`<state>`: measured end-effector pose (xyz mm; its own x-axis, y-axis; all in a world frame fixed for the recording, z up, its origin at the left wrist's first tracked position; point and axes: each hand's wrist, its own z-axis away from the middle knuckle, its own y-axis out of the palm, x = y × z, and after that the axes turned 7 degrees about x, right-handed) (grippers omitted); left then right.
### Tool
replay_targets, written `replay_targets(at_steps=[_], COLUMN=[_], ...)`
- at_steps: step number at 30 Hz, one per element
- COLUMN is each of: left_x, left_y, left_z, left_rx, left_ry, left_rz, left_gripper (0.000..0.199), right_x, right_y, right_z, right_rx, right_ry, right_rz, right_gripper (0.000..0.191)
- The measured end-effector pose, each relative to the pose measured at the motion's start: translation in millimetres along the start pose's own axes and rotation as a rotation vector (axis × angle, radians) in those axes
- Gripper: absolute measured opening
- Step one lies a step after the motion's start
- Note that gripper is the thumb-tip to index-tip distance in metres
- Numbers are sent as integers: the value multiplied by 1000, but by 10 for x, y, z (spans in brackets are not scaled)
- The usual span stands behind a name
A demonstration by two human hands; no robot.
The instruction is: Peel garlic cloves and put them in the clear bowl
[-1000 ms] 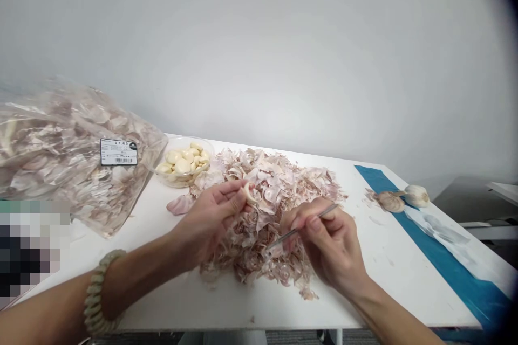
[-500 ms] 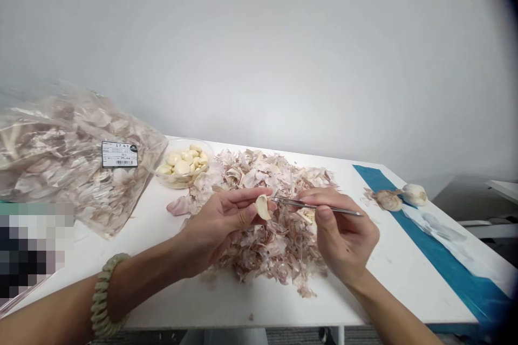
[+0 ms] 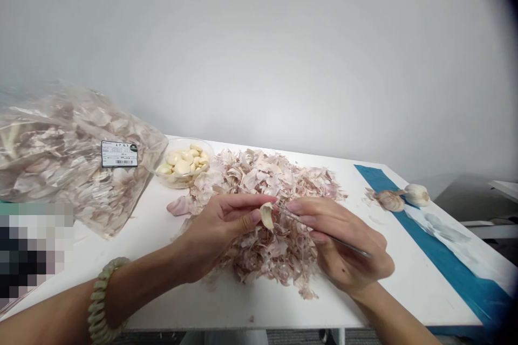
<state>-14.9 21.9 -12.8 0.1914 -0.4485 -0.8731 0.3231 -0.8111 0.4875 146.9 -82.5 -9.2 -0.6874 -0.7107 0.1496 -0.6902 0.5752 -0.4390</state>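
Observation:
Between the thumb and fingers of my left hand is a pale garlic clove, held above a heap of garlic skins. My right hand is closed around slim metal tweezers, whose tips touch or nearly touch the top of the clove. The tweezers slant down to the right, and the fingers partly cover them. A clear plastic bowl beyond my left hand contains several peeled garlic cloves.
A clear bag full of garlic skins with a label stands at the left. On the right, two garlic bulbs lie by a blue strip and a crumpled white sheet. A grey wall rises behind the white table.
My right hand has turned and shifted slightly right, so the tweezers tilt more steeply. The clove has moved a little right and down in my left hand.

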Motion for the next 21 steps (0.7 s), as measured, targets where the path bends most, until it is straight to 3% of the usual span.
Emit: replay_targets(at_steps=[12,21], left_x=[0,9], left_y=[-22,-8], left_z=[4,26], left_rx=[-10,-26], left_ry=[31,14], left_rz=[-72,-64], left_gripper=[20,25], right_x=[36,53], right_y=[-19,-69], right_z=[-9,33], right_rx=[63,186], right_ry=[-104,-113], right_rz=[24,95], right_gripper=[37,50])
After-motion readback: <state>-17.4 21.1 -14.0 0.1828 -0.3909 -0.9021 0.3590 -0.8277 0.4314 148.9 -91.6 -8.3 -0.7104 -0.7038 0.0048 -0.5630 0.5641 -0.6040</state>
